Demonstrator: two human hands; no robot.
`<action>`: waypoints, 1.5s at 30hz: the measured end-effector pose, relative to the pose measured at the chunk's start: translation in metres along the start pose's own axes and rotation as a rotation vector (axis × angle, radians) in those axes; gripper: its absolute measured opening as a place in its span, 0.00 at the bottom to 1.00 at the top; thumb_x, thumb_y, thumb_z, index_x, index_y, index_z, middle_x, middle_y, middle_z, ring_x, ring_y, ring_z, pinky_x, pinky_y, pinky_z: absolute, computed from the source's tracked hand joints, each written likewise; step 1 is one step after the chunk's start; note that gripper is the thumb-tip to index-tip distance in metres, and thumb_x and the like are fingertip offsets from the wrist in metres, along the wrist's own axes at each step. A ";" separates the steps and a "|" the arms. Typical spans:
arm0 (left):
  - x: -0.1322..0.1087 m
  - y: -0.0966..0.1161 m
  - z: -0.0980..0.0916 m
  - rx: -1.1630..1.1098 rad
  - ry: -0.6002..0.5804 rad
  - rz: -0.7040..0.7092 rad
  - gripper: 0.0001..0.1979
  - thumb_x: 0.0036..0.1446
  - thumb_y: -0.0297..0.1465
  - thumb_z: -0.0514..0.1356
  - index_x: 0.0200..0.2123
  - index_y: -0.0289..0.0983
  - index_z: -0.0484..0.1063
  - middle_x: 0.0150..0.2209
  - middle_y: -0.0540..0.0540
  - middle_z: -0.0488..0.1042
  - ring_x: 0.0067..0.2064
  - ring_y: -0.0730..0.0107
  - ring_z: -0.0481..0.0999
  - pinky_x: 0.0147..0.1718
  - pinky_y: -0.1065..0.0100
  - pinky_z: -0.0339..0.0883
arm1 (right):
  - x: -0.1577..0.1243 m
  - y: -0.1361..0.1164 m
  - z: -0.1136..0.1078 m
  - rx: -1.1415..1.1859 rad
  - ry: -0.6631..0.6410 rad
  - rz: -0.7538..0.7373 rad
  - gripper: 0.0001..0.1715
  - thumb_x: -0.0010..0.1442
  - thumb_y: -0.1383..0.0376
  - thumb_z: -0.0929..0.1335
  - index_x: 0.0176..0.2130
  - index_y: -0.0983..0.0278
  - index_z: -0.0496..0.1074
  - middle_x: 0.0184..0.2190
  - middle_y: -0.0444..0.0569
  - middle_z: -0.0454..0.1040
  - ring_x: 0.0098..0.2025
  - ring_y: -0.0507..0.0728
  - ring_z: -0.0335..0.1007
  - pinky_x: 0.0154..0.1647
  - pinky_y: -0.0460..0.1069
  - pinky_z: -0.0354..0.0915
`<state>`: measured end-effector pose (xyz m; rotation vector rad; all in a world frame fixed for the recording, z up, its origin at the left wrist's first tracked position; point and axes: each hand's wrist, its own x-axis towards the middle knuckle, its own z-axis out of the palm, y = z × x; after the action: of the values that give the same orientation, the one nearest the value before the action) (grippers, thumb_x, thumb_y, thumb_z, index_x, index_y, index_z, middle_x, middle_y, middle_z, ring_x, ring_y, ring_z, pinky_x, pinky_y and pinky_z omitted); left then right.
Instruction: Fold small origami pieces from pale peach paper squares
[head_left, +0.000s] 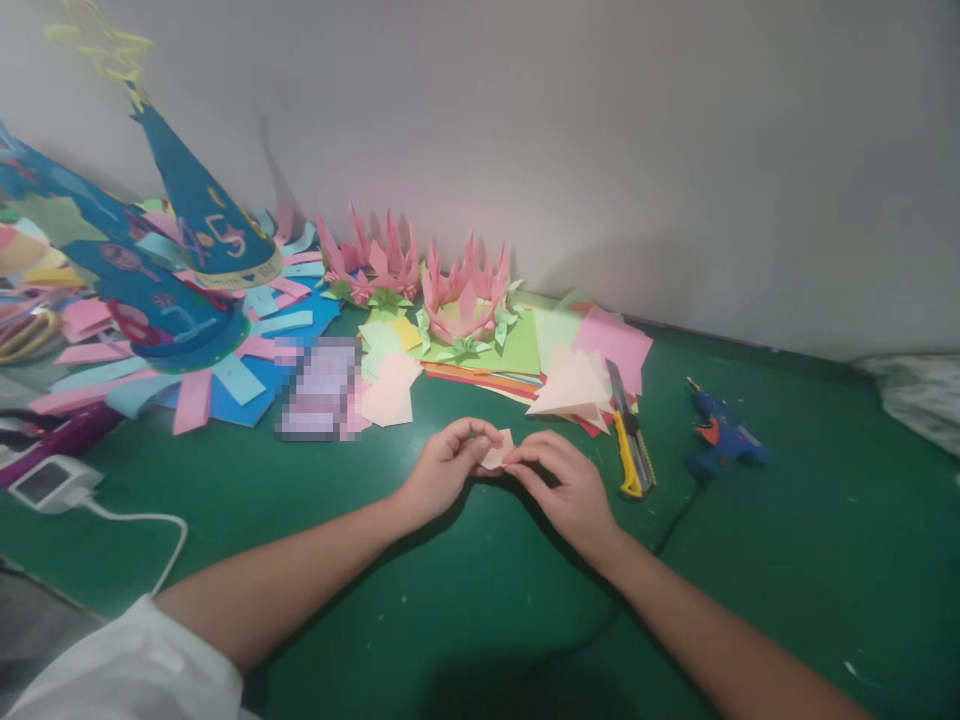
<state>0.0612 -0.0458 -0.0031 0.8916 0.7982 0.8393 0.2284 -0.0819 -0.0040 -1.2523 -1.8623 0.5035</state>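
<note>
A small folded piece of pale pink paper (498, 449) is pinched between both my hands, just above the green table (787, 560). My left hand (448, 466) grips its left side with curled fingers. My right hand (564, 480) holds its right edge with the fingertips. Behind my hands lies a stack of coloured paper sheets (517, 355) and a loose folded peach sheet (574, 390).
A yellow utility knife (628, 432) lies right of my right hand, with a blue glue gun (720, 435) beyond it. Two pink paper lotus flowers (461, 300) stand by the wall. Blue paper cones (202, 215) and paper strips fill the left. A white charger (52, 483) with cable sits at front left.
</note>
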 end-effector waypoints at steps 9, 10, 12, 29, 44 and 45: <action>-0.001 -0.003 0.000 0.004 -0.061 0.001 0.18 0.44 0.35 0.68 0.36 0.33 0.69 0.33 0.47 0.75 0.35 0.74 0.75 0.42 0.68 0.68 | 0.001 -0.001 0.002 0.054 0.009 0.100 0.04 0.58 0.67 0.66 0.30 0.61 0.70 0.28 0.46 0.70 0.31 0.54 0.67 0.31 0.48 0.65; -0.001 -0.003 0.000 -0.002 -0.067 -0.004 0.18 0.43 0.35 0.68 0.37 0.33 0.69 0.33 0.47 0.75 0.35 0.73 0.75 0.42 0.68 0.68 | 0.001 -0.001 0.002 0.057 0.012 0.111 0.04 0.57 0.67 0.66 0.30 0.62 0.70 0.27 0.45 0.70 0.30 0.54 0.67 0.31 0.48 0.64; -0.002 -0.003 0.000 -0.014 -0.078 -0.014 0.19 0.44 0.36 0.68 0.38 0.33 0.69 0.33 0.47 0.75 0.35 0.73 0.75 0.42 0.67 0.68 | 0.001 -0.001 0.003 0.054 0.016 0.133 0.05 0.57 0.67 0.67 0.28 0.62 0.69 0.27 0.45 0.69 0.30 0.53 0.66 0.30 0.47 0.64; -0.002 -0.006 0.000 0.156 -0.038 -0.019 0.17 0.45 0.37 0.66 0.35 0.34 0.66 0.27 0.50 0.75 0.30 0.75 0.75 0.35 0.72 0.67 | -0.001 -0.001 0.008 0.104 0.034 0.193 0.06 0.54 0.68 0.67 0.27 0.62 0.64 0.24 0.43 0.65 0.26 0.51 0.63 0.26 0.46 0.62; -0.002 -0.005 -0.004 0.161 -0.096 0.015 0.20 0.47 0.34 0.65 0.39 0.37 0.59 0.24 0.52 0.74 0.26 0.77 0.74 0.29 0.75 0.64 | 0.000 0.001 0.006 0.276 -0.046 0.297 0.10 0.55 0.63 0.68 0.27 0.62 0.62 0.21 0.40 0.61 0.24 0.50 0.60 0.25 0.45 0.59; -0.001 -0.004 -0.004 0.138 -0.082 -0.005 0.21 0.46 0.34 0.66 0.38 0.37 0.59 0.23 0.52 0.74 0.26 0.77 0.74 0.29 0.74 0.65 | 0.000 0.001 0.006 0.285 -0.042 0.305 0.09 0.55 0.63 0.68 0.28 0.62 0.63 0.22 0.40 0.62 0.24 0.50 0.60 0.25 0.45 0.59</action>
<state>0.0585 -0.0470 -0.0075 1.0389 0.7927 0.7448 0.2237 -0.0803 -0.0084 -1.3413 -1.5705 0.9314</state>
